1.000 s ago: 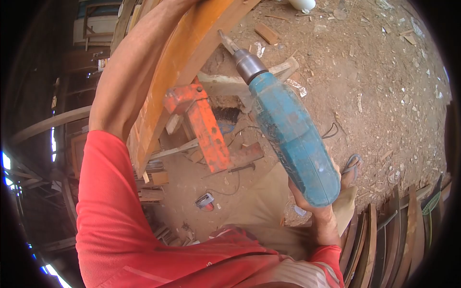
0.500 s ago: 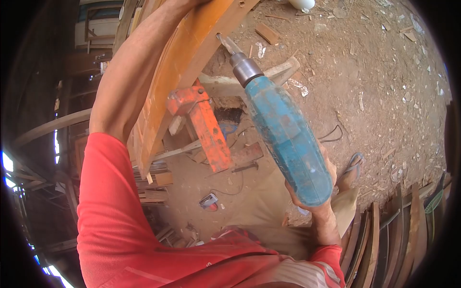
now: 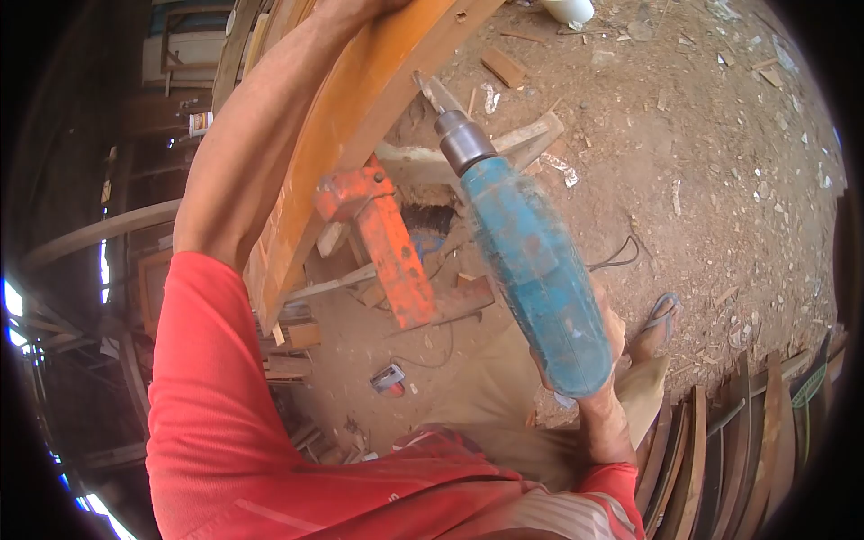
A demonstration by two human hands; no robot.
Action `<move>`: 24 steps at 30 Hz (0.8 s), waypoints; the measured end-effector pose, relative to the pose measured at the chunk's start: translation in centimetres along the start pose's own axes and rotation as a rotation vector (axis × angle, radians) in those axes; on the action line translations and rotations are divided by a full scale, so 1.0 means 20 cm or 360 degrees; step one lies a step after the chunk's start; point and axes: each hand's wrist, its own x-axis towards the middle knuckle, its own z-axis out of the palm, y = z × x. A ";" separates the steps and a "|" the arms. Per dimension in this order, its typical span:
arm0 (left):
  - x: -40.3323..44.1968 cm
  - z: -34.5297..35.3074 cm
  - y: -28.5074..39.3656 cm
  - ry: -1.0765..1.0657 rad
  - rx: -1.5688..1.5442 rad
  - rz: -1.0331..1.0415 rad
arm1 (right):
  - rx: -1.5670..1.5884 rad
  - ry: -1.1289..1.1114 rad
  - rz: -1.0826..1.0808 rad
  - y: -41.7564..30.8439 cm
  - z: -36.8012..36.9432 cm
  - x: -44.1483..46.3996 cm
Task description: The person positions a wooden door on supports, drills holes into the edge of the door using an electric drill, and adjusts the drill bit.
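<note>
My right hand [image 3: 614,337] is wrapped around the handle of a worn blue power drill [image 3: 540,265], whose body hides most of the fingers. The drill's metal chuck [image 3: 465,141] holds a drill bit [image 3: 438,94], and the bit's tip meets the narrow face of a varnished wooden board [image 3: 360,103]. Another hole [image 3: 461,16] shows farther up that face. At the top edge of the view, my left hand [image 3: 355,7] lies against the board, its fingers cut off from sight. An orange metal clamp [image 3: 391,247] sits against the board's lower side.
Wood offcuts [image 3: 504,67] and shavings litter the dirt floor. A white bucket [image 3: 569,9] stands at the top. Below the clamp lies a small corded tool [image 3: 389,378]. Long wooden strips [image 3: 697,459] lean at lower right, and a sandalled foot [image 3: 661,324] is nearby.
The view has shifted slightly, so the board and clamp appear a little lower and to the right. The drill's rear end has swung slightly left and down; its bit stays at the board.
</note>
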 end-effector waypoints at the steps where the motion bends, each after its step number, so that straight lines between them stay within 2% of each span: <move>1: 0.00 0.01 -0.01 0.0009 -0.0039 -0.0013 | 0.0135 0.0028 0.0010 0.00 0.01 0.01; 3: 0.00 0.01 0.00 0.0004 -0.0054 -0.0021 | 0.0276 0.0061 0.0025 0.00 0.01 0.02; 6: 0.01 0.00 -0.01 0.0011 -0.0031 -0.0009 | -0.0008 0.0058 -0.0113 -0.02 -0.03 0.04; 9: 0.01 0.00 -0.01 0.0010 0.0028 0.0036 | 0.0274 0.0011 -0.0040 -0.06 -0.06 0.06; 14: 0.01 0.00 -0.03 -0.0002 0.0033 0.0077 | 0.0299 0.0025 -0.0080 -0.03 -0.02 0.04; 18: 0.00 0.01 0.00 -0.0037 -0.0045 -0.0031 | 0.0144 0.0098 -0.0045 -0.01 0.00 0.02; 21: 0.00 -0.01 0.01 -0.0050 -0.0072 -0.0056 | 0.0335 0.0104 -0.0008 -0.02 0.00 0.03; 24: -0.01 0.00 0.01 -0.0020 -0.0034 -0.0040 | 0.0278 -0.0008 -0.0032 -0.04 -0.02 0.04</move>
